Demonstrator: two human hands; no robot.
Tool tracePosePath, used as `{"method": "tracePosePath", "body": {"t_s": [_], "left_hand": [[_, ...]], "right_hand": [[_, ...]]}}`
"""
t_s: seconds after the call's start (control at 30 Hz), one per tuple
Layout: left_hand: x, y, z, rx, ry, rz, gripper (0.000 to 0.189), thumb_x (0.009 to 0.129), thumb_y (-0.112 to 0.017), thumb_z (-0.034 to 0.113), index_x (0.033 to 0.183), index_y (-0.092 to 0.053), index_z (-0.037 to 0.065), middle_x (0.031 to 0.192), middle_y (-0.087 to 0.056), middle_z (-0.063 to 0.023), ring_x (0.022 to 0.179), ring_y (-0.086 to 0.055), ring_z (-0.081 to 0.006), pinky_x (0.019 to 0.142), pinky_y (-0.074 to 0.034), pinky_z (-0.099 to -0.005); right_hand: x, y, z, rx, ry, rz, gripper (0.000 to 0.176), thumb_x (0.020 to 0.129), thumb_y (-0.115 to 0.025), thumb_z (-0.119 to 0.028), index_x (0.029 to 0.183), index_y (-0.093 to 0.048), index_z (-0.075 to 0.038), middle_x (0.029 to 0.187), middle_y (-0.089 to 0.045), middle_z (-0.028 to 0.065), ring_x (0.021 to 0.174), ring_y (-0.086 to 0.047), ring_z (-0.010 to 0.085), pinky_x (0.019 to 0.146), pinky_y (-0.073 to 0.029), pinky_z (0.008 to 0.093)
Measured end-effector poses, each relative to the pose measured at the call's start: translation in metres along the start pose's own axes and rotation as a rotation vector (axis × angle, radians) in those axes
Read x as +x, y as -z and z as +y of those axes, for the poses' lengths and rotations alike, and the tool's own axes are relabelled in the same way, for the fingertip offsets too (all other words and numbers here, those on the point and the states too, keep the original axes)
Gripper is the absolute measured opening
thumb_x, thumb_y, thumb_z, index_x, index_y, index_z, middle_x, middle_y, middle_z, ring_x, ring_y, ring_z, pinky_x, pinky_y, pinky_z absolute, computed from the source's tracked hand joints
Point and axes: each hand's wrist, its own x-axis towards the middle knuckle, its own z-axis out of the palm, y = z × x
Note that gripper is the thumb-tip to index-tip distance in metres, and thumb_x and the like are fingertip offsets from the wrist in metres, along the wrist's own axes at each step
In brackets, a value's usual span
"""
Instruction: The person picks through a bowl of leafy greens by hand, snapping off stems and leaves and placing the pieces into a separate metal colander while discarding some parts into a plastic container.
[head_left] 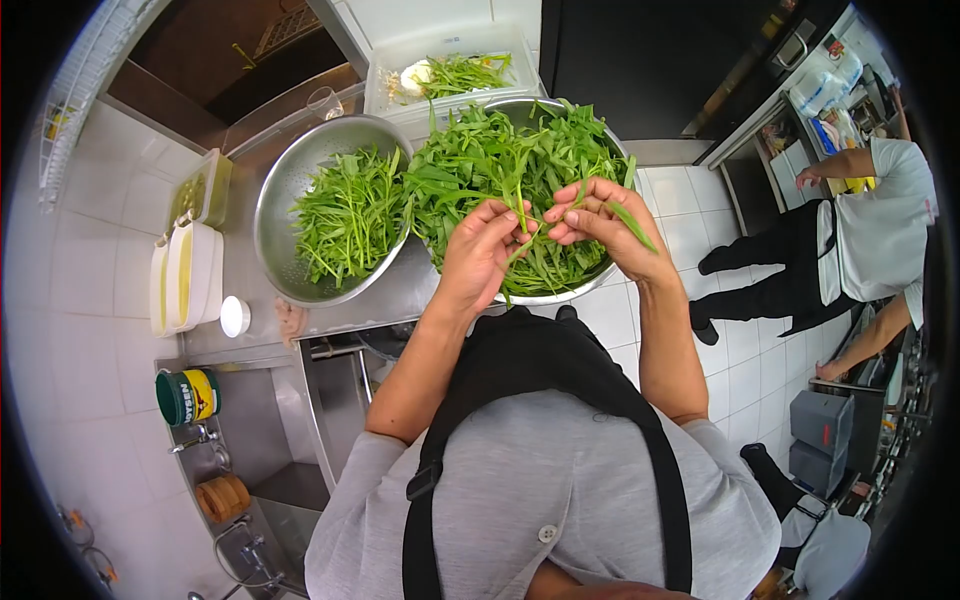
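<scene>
In the head view, the sprig (518,190) is pinched in the left hand (478,250), between thumb and fingertips, and sticks out past them on the far side. Its long axis runs roughly away from the person, the leafy end pointing to the far side. The right hand (610,228) is just beside the left, thumb and fingers closed on thin greens; a long leaf (632,226) lies along its palm side, slanting back toward the wrist and outward to the right. Whether one stem joins the two hands is hard to tell, as green overlaps green there.

Both hands are above the large metal bowl (562,299), which is heaped with leafy greens (455,150) lying in many directions. Just beside it on the left, a perforated metal colander (275,240) on the bench (240,290) holds a looser pile of cut stems and leaves (345,215). Beyond them, a clear plastic tray (378,95) contains more green stems (465,72) and a white lump (415,76). To the left of the colander are a lidded tub (203,188), pale upright containers (190,280) and a small white cup (235,316).
</scene>
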Motion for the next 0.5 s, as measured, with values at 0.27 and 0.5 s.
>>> {"method": "tracePosePath", "body": {"t_s": [0.27,0.5], "left_hand": [[0.005,0.008,-0.013,0.190,-0.092,0.006,0.013,0.105,-0.063,0.011,0.116,-0.065,0.005,0.099,-0.072,-0.0071,0.084,-0.065,-0.0111,0.075,-0.053,-0.0254],[0.002,0.011,0.008,0.168,-0.185,0.102,0.011,0.105,-0.061,0.009,0.114,-0.065,0.006,0.100,-0.071,-0.0081,0.083,-0.065,-0.0115,0.076,-0.053,-0.0263]], "right_hand": [[0.007,-0.010,0.019,-0.359,0.001,0.049,0.013,0.096,-0.075,-0.012,0.096,-0.074,0.000,0.078,-0.070,-0.0001,0.067,-0.061,0.0058,0.063,-0.051,0.0235],[0.008,0.001,0.020,-0.439,-0.043,0.171,0.014,0.093,-0.077,-0.011,0.098,-0.073,0.001,0.071,-0.064,-0.0045,0.061,-0.053,0.0030,0.057,-0.042,0.0217]]}}
